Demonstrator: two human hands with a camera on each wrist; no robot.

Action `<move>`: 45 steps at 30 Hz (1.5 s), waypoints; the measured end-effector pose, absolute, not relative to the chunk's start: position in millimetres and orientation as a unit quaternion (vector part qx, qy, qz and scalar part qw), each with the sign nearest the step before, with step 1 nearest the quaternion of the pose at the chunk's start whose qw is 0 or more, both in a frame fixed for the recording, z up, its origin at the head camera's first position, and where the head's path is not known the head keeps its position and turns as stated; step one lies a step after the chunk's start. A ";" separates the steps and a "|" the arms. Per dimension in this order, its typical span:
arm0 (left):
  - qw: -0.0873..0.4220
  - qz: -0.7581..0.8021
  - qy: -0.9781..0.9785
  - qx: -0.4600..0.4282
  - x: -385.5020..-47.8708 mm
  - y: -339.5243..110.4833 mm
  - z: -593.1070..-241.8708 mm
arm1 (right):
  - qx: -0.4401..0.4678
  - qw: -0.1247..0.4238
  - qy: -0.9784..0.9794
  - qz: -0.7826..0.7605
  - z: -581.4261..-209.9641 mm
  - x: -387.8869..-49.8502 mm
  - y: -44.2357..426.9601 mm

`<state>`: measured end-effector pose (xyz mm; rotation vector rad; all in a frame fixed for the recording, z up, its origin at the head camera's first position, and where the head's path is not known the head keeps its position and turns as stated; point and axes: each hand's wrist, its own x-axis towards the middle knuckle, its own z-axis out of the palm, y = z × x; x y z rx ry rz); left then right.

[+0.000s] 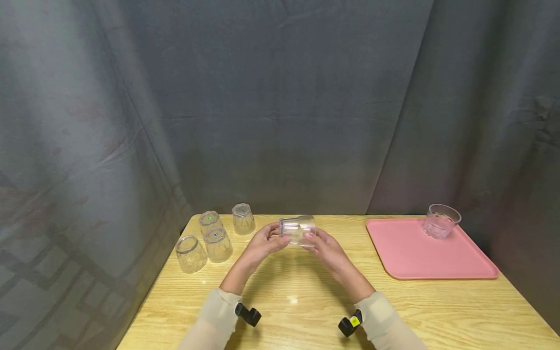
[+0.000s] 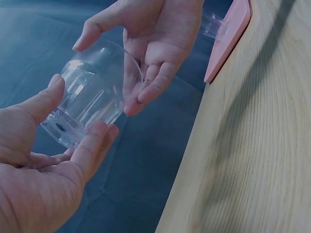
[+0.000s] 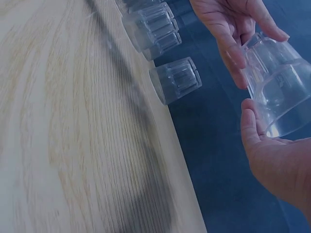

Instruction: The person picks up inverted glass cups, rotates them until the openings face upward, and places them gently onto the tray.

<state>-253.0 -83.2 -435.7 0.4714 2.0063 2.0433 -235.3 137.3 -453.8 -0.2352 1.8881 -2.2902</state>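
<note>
Hands (image 1: 263, 242) (image 1: 328, 249), partly curled, hold a clear glass (image 1: 298, 228) sideways between them.

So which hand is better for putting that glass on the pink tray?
Probably the right hand: it holds the glass near the rim and is closer to the tray. The left hand holds the base end and is farther away, nearer the four other glasses.

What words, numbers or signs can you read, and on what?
None can be read.
Green mark on one clear, faceted, upside-down drinking glass: too small.
Blue mark on the similar glass just in front of it: too small.
Dark mark on the clear, faceted glass held sideways: too blurred.
Yellow patch on the black right-wrist camera: too small.
</note>
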 end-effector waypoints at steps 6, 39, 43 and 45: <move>0.120 0.702 0.682 0.163 -255.2 -74.9 -438.9 | -0.071 0.081 0.638 -0.762 -454.4 -234.1 145.3; 0.152 0.697 0.674 0.190 -264.8 -20.7 -441.0 | -0.047 0.067 0.658 -0.749 -453.1 -226.6 199.3; 0.157 0.698 0.673 0.188 -265.8 -13.2 -441.8 | -0.038 0.066 0.668 -0.740 -452.0 -225.2 207.2; 0.157 0.698 0.672 0.189 -266.7 -8.5 -442.5 | -0.035 0.067 0.672 -0.737 -451.4 -224.6 211.6</move>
